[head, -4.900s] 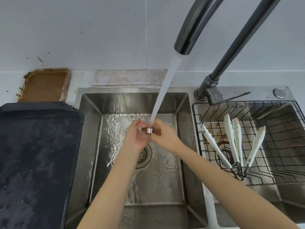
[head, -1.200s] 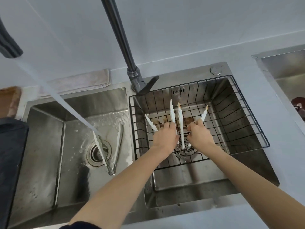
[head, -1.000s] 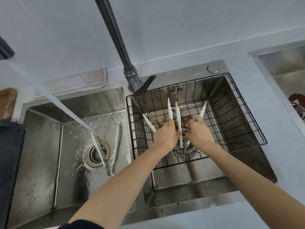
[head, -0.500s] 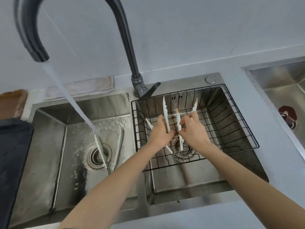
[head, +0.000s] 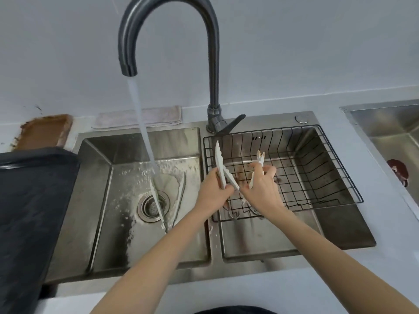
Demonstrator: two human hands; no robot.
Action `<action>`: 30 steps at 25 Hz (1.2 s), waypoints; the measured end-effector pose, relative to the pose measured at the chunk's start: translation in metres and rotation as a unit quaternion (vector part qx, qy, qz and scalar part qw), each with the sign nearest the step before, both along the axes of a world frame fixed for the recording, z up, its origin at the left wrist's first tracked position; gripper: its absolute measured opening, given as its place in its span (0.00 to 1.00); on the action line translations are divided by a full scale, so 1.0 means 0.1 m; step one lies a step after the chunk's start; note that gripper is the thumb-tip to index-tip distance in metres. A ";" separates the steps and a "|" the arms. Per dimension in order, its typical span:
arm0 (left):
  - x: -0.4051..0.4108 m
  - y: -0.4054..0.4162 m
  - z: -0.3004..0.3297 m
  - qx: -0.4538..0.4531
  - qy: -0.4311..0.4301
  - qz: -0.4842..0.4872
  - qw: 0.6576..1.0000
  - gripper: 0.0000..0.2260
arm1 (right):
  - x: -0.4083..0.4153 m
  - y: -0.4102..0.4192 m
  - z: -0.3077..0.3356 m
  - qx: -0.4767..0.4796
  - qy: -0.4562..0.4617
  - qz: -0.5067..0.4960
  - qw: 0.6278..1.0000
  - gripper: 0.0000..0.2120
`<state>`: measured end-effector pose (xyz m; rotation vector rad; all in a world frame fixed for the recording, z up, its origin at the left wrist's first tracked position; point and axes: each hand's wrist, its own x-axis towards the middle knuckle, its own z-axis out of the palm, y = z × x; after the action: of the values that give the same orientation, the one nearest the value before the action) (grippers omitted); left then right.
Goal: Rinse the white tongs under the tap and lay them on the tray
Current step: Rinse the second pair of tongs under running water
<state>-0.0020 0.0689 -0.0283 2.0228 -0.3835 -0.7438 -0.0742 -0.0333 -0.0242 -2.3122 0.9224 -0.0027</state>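
Each hand holds a pair of white tongs above the black wire basket [head: 335,177] in the right basin. My left hand [head: 213,193] grips one pair of white tongs [head: 219,162], tips pointing up and away. My right hand [head: 263,189] squeezes a second pair [head: 260,158] with brownish tips. A third pair of tongs [head: 179,196] lies in the left basin across the drain [head: 146,206], under the running stream from the tap [head: 129,69]. The dark tray [head: 29,200] sits at the far left.
A brown-stained dish [head: 43,131] and a folded cloth [head: 138,116] lie behind the sink. Another steel basin [head: 390,123] with a dark red object [head: 398,171] stands at the right. White counter runs along the front edge.
Both hands have lifted the two pairs of tongs up out of the wire basket and drawn them left. My view has swung left, bringing the tap and tray into sight.
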 end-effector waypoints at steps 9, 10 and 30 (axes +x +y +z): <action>0.27 0.76 -0.02 -0.034 0.076 0.095 0.992 0.29 | 0.45 0.65 -0.03 0.112 0.001 -0.026 0.993 0.31; 0.32 0.84 -0.02 -0.044 0.084 0.105 0.990 0.29 | 0.52 0.71 -0.04 0.130 0.002 -0.036 0.991 0.26; 1.36 1.17 -0.27 -0.158 0.284 0.281 0.903 0.06 | 1.16 1.35 -0.35 0.264 -0.003 -0.054 0.963 0.20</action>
<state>0.1344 0.1855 -0.0555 1.4121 0.3885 -0.7935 0.0416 0.1022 -0.0593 -1.7665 0.9145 0.1693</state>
